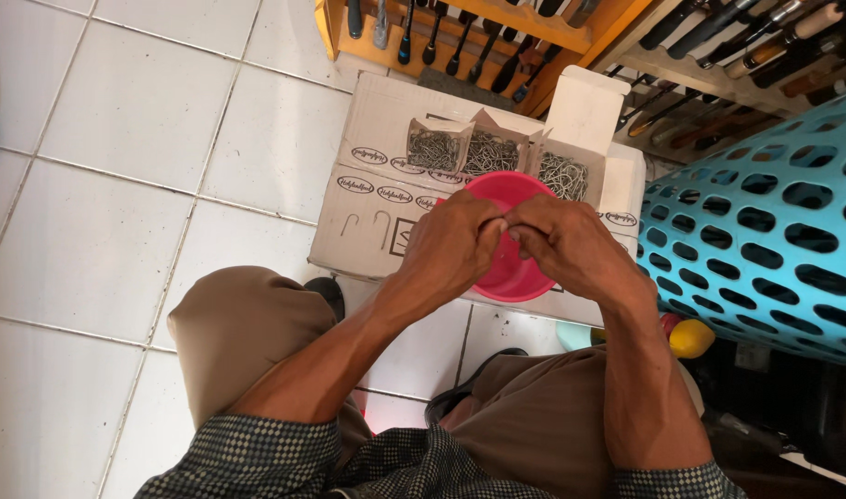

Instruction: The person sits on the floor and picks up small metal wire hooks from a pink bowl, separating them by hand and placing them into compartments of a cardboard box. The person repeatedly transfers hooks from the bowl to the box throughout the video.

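left hand (455, 242) and right hand (563, 242) – fingertips meeting | over pink bowl (506, 282) – on cardboard box (368, 208)

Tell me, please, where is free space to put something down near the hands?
Free: the white floor tiles left of the cardboard box, and the box top left of the pink bowl. Crowded: both hands, left and right, over the bowl, the small boxes of hooks behind, the blue basket rightward.

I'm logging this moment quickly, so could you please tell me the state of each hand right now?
Left hand: fingers curled, pinching something too small to identify, over the pink bowl.
Right hand: the same, fingertips meeting the left's.
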